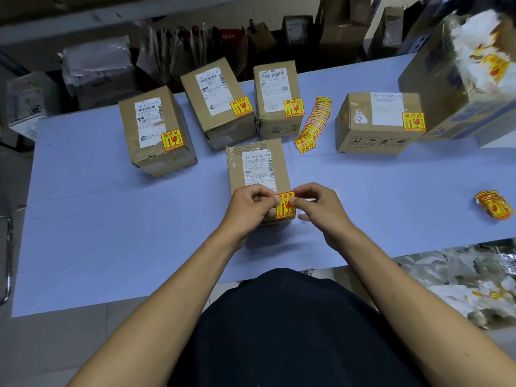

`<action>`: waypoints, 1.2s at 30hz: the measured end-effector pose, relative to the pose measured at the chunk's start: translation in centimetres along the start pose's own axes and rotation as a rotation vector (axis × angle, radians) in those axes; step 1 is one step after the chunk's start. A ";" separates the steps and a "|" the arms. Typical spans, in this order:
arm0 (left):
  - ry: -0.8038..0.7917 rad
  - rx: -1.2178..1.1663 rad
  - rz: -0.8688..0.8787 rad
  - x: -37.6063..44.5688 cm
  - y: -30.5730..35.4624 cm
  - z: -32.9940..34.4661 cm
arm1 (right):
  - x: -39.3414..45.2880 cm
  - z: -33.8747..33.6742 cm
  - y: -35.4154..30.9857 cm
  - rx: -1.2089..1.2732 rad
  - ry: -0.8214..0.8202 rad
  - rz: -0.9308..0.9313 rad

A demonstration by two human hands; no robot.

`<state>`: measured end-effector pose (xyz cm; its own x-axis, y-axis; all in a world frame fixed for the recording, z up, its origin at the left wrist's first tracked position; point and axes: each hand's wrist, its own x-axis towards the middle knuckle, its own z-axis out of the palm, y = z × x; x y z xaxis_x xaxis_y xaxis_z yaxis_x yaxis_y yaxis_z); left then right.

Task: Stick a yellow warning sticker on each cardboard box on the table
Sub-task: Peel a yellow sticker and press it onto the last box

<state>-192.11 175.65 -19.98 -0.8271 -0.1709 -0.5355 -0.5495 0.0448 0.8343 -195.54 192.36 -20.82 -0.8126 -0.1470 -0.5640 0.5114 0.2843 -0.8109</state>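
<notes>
Four cardboard boxes on the bench (pixel 111 219) already carry a yellow warning sticker on the top face: the left box (pixel 156 135), the tilted box behind it (pixel 217 101), the upright box at centre back (pixel 276 99) and the wide box to the right (pixel 377 121). The fifth, the near box (pixel 258 174), lies just in front of the person, and its sticker (pixel 284 205) is held at the near right corner of its top by both hands; I cannot tell whether it is pressed flat yet. The left hand (pixel 248 205) has its grip pinched on the sticker's left edge, and the right hand (pixel 318 205) pinches the right edge. A strip of spare stickers (pixel 314 122) lies between the centre and right boxes, and a small heap of them (pixel 494 206) sits well off to the right. Judging by this, only smoothing down this last sticker remains; the large box at far right (pixel 460 88) is too blurred to judge
</notes>
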 end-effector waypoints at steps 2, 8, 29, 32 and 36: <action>-0.009 -0.033 -0.021 0.1 0.1 -0.1 | 0.1 -0.2 0.0 0.037 -0.029 0.013; 0.039 0.098 -0.067 0.5 -0.7 -0.1 | 0.5 -0.3 0.7 0.044 -0.050 0.081; 0.104 0.692 0.128 2.4 0.0 0.6 | 1.9 1.1 0.3 -0.393 0.189 -0.022; 0.106 0.712 0.139 2.5 0.1 0.8 | 1.9 1.1 0.1 -0.414 0.192 -0.026; 0.105 0.723 0.140 2.6 0.1 0.9 | 1.9 1.1 0.0 -0.406 0.190 -0.013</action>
<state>-194.40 176.08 -21.40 -0.8995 -0.2073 -0.3846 -0.4103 0.7035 0.5803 -196.80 191.03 -22.07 -0.8747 0.0126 -0.4845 0.3802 0.6378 -0.6698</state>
